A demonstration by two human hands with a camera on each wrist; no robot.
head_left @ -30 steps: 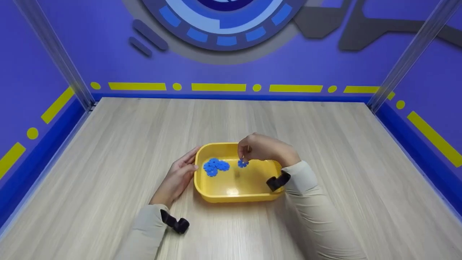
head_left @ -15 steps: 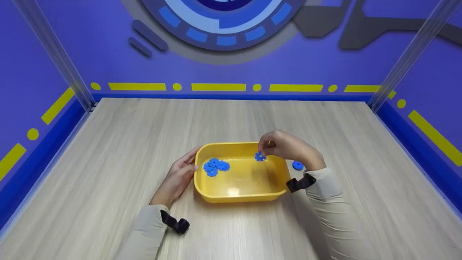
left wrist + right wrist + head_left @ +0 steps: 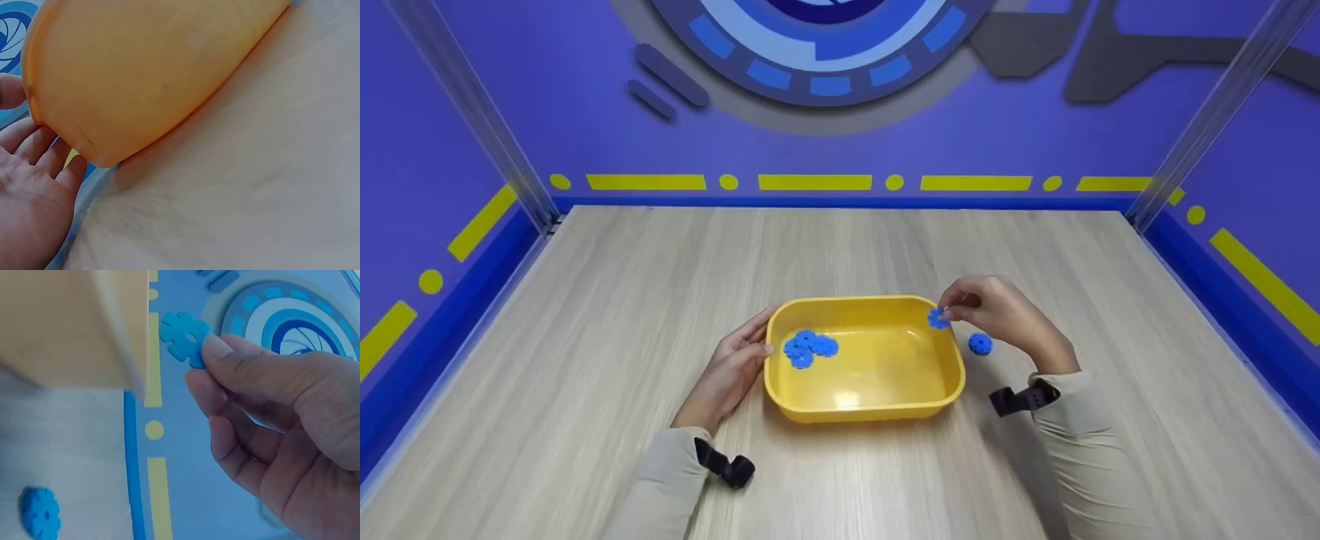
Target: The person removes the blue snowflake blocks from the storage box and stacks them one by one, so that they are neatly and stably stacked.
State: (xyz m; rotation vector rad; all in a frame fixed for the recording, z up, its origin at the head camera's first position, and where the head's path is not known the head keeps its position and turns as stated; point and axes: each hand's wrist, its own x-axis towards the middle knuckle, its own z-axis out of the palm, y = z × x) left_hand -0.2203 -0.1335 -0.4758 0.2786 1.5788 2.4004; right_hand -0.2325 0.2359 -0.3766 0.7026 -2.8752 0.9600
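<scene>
At the left side of the yellow tray [image 3: 885,367], the person's left hand [image 3: 727,367] is gripping the wall, its thumb resting on the rim and its fingers lying along the outside; this hold is probably serving to steady the tray, so it should be bracing firmly without tipping it or dragging it over the bench [image 3: 690,285]. Inside the tray, toward its left end, several notched blue discs [image 3: 808,347] are lying overlapped; drawing from them well is likely to mean lifting a single one, as the notches could be catching. At the tray's right rear corner, the right hand [image 3: 996,307] is pinching one blue disc [image 3: 936,319] by its edge between thumb and forefinger. The right wrist view is showing that disc apart from the tray wall, so a careful pass should be leaving that gap and clearing the rim. Just outside the tray's right wall, a thick blue piece [image 3: 979,345], seemingly stacked discs, is resting on the bench; the right hand should be passing high enough to avoid knocking it.
</scene>
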